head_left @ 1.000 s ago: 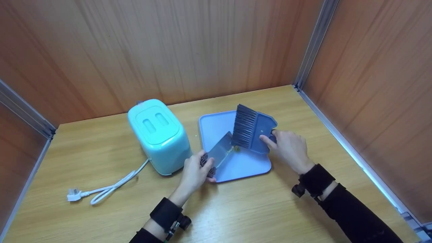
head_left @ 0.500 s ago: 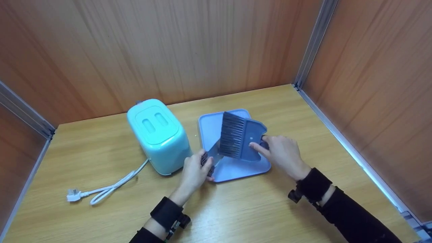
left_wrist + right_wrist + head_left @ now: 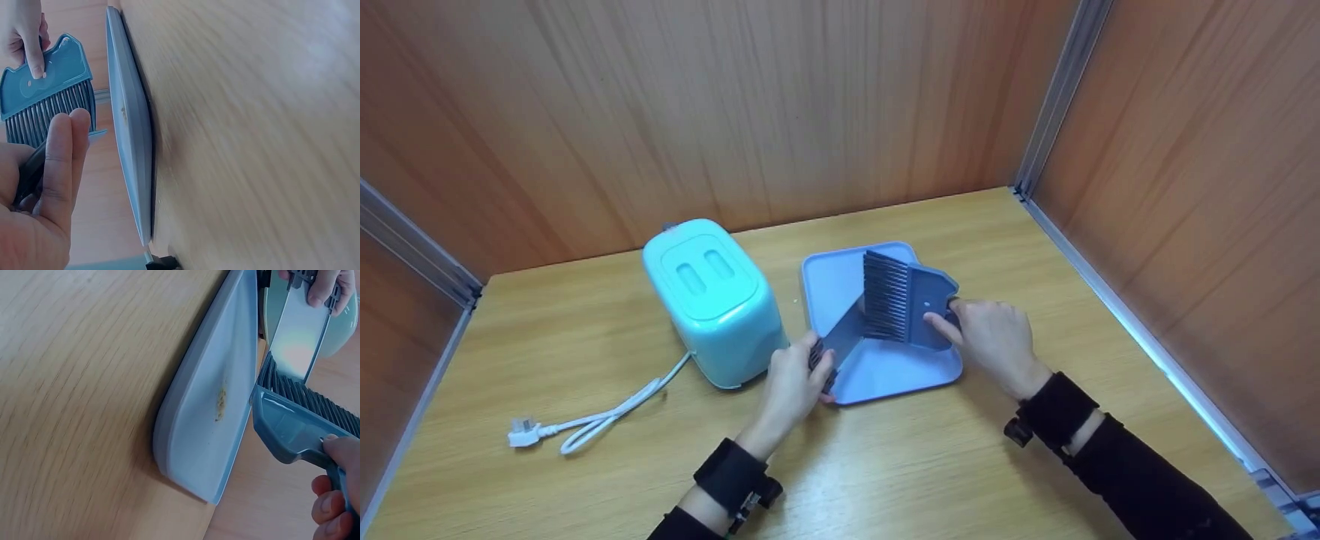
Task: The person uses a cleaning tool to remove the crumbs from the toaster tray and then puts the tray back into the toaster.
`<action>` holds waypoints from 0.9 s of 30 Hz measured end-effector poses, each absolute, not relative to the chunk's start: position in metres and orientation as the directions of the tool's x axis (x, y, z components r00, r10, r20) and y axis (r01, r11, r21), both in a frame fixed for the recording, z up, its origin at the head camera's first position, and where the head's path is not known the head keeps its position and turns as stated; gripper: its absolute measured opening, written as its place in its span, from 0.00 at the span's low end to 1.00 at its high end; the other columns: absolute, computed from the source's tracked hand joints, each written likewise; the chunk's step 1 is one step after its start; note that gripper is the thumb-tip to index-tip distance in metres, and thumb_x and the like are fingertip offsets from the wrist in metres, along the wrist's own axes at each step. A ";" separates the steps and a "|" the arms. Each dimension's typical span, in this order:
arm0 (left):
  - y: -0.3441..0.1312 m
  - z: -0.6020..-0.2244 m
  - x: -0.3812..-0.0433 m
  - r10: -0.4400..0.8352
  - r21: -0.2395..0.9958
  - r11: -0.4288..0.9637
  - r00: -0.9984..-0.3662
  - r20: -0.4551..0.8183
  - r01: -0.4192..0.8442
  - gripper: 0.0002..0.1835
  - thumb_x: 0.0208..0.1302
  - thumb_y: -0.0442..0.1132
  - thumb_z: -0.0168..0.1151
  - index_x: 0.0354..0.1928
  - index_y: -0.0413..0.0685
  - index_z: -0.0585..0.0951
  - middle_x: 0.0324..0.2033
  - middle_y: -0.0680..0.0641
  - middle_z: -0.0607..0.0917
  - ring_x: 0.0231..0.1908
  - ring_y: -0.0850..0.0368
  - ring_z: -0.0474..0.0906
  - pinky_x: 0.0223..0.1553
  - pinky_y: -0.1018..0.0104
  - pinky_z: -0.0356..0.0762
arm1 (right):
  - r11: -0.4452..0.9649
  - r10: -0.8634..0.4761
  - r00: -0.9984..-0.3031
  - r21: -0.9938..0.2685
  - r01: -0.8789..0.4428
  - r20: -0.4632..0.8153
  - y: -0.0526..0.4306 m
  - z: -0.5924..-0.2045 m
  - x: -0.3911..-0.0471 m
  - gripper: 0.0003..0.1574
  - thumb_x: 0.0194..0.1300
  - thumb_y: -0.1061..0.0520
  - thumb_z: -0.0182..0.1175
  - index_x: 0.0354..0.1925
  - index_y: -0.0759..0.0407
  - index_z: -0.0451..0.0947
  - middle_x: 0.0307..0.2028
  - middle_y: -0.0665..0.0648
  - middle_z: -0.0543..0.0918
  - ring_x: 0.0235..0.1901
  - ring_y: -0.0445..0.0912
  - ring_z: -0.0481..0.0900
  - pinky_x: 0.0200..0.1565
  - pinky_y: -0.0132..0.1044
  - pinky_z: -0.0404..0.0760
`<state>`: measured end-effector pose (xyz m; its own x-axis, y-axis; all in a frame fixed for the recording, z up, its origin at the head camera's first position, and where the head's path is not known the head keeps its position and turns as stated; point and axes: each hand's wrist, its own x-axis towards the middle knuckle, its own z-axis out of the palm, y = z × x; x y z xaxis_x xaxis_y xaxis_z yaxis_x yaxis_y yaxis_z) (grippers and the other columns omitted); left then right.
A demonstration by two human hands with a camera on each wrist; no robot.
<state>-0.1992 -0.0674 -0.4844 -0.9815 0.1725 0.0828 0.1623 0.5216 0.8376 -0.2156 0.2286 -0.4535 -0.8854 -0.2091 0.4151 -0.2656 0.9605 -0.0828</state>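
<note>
My left hand [image 3: 791, 379] grips the dark slotted end of a flat crumb tray [image 3: 846, 330], which is tilted over a light blue tray [image 3: 896, 373]. My right hand [image 3: 997, 341] holds a blue-grey hand brush [image 3: 928, 306] by its handle, thumb along its flat body. In the right wrist view, the dark bristles [image 3: 304, 396] lie against the lower end of the shiny crumb tray. A small heap of yellow-brown crumbs [image 3: 221, 404] lies in the light blue tray below. Bristles hide part of the crumb tray in the head view.
A turquoise toaster [image 3: 712, 300] stands left of the light blue tray, close to the left hand. Its white cord [image 3: 615, 411] and plug [image 3: 523, 433] lie on the wooden table [image 3: 675, 465]. Wooden panels [image 3: 780, 112] enclose the back and sides.
The brush swept left and toward me across the crumb tray, then drew back slightly right. Crumbs seen at the crumb tray's edge a second ago no longer show there. The left hand stayed nearly still.
</note>
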 end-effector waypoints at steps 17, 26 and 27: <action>-0.068 -0.484 -0.196 0.205 0.809 0.547 -0.971 0.120 0.216 0.07 0.80 0.35 0.59 0.38 0.43 0.77 0.29 0.41 0.85 0.22 0.54 0.87 0.20 0.66 0.87 | 0.977 -0.173 -0.845 -0.019 -0.211 0.506 0.245 -0.449 -0.221 0.35 0.75 0.35 0.65 0.23 0.61 0.79 0.15 0.47 0.55 0.12 0.42 0.55 0.19 0.34 0.45; -0.066 -0.485 -0.195 0.212 0.817 0.526 -0.967 0.145 0.238 0.08 0.78 0.33 0.60 0.37 0.41 0.76 0.28 0.39 0.86 0.21 0.53 0.87 0.19 0.66 0.86 | 0.973 -0.189 -0.821 -0.012 -0.232 0.539 0.244 -0.451 -0.221 0.36 0.76 0.34 0.63 0.23 0.60 0.78 0.16 0.47 0.57 0.11 0.42 0.57 0.18 0.34 0.45; -0.065 -0.485 -0.195 0.213 0.819 0.524 -0.967 0.138 0.232 0.07 0.78 0.33 0.60 0.37 0.41 0.77 0.29 0.39 0.86 0.22 0.53 0.87 0.19 0.65 0.86 | 0.973 -0.191 -0.823 -0.009 -0.232 0.536 0.244 -0.452 -0.221 0.35 0.76 0.34 0.63 0.24 0.60 0.79 0.16 0.47 0.58 0.12 0.42 0.57 0.18 0.34 0.45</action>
